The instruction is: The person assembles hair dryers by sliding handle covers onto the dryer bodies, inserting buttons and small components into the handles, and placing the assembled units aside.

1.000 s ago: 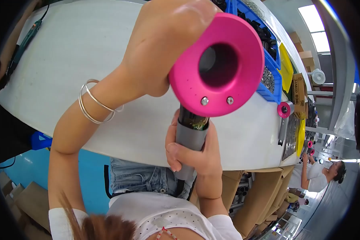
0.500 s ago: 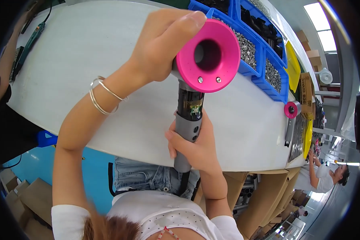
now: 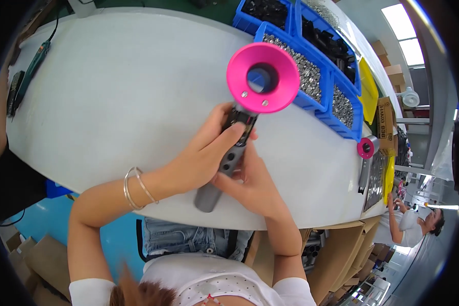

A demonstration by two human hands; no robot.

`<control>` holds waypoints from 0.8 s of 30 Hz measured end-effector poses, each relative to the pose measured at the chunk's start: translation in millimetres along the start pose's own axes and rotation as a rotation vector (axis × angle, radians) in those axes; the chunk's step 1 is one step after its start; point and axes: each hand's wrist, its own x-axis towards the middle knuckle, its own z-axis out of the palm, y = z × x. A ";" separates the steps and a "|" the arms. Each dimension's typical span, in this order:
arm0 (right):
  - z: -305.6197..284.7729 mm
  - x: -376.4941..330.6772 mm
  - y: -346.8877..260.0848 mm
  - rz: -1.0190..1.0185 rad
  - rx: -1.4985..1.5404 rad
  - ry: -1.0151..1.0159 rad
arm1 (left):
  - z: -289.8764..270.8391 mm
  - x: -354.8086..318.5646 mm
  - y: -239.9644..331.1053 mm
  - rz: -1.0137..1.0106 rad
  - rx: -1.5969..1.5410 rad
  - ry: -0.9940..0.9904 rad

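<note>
A hair dryer with a pink ring-shaped head (image 3: 262,77) and a grey handle (image 3: 209,194) is held over the white table (image 3: 112,92). My left hand (image 3: 204,153), with thin bracelets on its wrist, wraps the handle just below the head, fingertips on the dark open section. Lower down, my right hand (image 3: 250,183) grips the same handle from the right side. The head points up toward the camera and its hollow middle shows the blue bins behind.
Blue bins (image 3: 311,66) of small metal and black parts line the table's far right. A second pink-headed dryer (image 3: 364,158) lies near the right edge beside yellow trays (image 3: 370,92). A green-handled tool (image 3: 30,66) lies at far left. Another person (image 3: 418,222) stands at lower right.
The dryer has moved down and away from the camera. My left hand slid from the pink head down to the handle's upper part; my right hand still holds the handle.
</note>
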 end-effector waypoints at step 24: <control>-336.0 289.2 20.3 0.257 -1.231 0.538 | -35.9 12.4 7.3 0.053 0.033 0.229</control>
